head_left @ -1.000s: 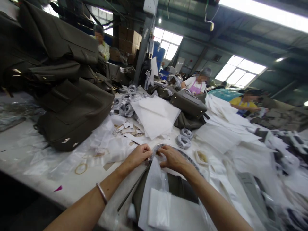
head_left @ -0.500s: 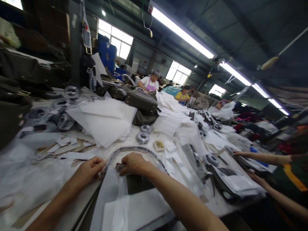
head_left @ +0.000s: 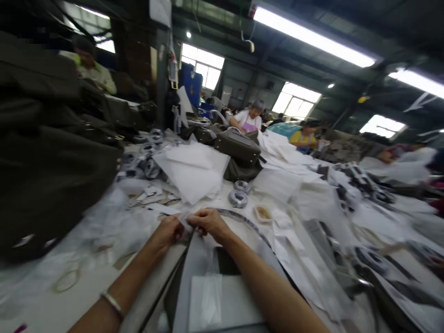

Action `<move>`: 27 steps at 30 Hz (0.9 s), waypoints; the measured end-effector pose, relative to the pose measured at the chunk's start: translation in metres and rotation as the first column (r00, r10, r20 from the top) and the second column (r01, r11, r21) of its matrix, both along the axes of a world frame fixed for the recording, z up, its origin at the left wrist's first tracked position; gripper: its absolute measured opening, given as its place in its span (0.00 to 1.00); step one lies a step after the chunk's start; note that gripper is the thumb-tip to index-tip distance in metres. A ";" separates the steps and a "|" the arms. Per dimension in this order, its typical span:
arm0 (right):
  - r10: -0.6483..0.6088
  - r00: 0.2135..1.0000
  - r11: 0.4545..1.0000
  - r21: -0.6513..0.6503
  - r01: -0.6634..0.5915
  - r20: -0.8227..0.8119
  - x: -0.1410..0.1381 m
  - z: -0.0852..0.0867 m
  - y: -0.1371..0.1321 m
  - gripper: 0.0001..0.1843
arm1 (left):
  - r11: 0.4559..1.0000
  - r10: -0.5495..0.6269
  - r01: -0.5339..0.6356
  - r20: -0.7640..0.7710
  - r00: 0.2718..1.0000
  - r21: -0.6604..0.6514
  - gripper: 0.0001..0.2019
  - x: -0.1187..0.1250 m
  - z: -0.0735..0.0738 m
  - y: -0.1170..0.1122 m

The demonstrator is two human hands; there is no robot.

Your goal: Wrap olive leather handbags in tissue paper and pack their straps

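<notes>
A dark olive bag [head_left: 226, 262] lies before me, with a white sheet [head_left: 236, 300] and a strip of clear plastic on it. Its arched, wrapped handle [head_left: 247, 221] curves up beyond my right wrist. My left hand [head_left: 171, 228] and my right hand [head_left: 211, 225] meet close together at the handle's left end. Both are closed, pinching a thin piece of translucent plastic wrap [head_left: 186, 223] stretched between them. The fingertips are partly hidden and slightly blurred.
Stacked white sheets [head_left: 190, 171] and two wrapped rolls [head_left: 238, 198] lie beyond my hands. A small dish [head_left: 262, 213] stands right of the rolls. Dark bags [head_left: 52, 175] pile at left, crumpled plastic [head_left: 104, 226] below them. Several people work further back.
My view has swung left. My right hand has moved from inside the handle's arch to its left end, beside my left hand, and plastic wrap now shows between them.
</notes>
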State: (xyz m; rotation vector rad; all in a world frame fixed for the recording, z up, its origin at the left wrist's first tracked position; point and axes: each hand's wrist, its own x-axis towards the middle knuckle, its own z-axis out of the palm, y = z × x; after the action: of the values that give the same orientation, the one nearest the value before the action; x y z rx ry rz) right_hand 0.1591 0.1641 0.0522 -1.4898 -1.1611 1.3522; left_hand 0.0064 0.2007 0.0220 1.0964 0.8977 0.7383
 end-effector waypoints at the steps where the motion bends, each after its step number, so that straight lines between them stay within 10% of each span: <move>1: 0.017 1.000 1.000 0.004 -0.017 0.024 -0.001 -0.002 0.001 0.25 | 1.000 0.024 -0.024 0.018 1.000 0.005 0.22 0.000 0.002 -0.002; 10: 0.099 0.947 0.994 0.019 -0.110 0.305 -0.005 -0.020 0.011 0.15 | 0.988 0.146 -0.144 -0.054 0.988 0.051 0.18 -0.003 -0.015 0.004; 17: -0.008 0.927 0.999 0.042 -0.009 0.375 -0.007 -0.024 0.009 0.12 | 0.896 0.223 -0.161 -0.106 0.969 0.414 0.06 -0.006 0.004 -0.015; 21: -0.026 0.952 0.999 0.041 0.014 0.305 -0.005 -0.027 0.007 0.11 | 0.817 0.091 0.016 -0.156 0.983 0.576 0.10 -0.008 0.001 -0.024; 27: -0.021 0.985 0.997 0.075 0.008 0.171 -0.006 -0.024 0.004 0.17 | 0.983 0.130 -0.098 -0.211 0.969 0.155 0.30 -0.011 -0.003 -0.014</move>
State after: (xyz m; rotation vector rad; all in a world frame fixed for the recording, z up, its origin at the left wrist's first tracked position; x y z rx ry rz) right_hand 0.1535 0.1685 0.0281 -1.5822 -1.2913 1.1757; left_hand -0.0050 0.1867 0.0188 1.2804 1.1174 0.7965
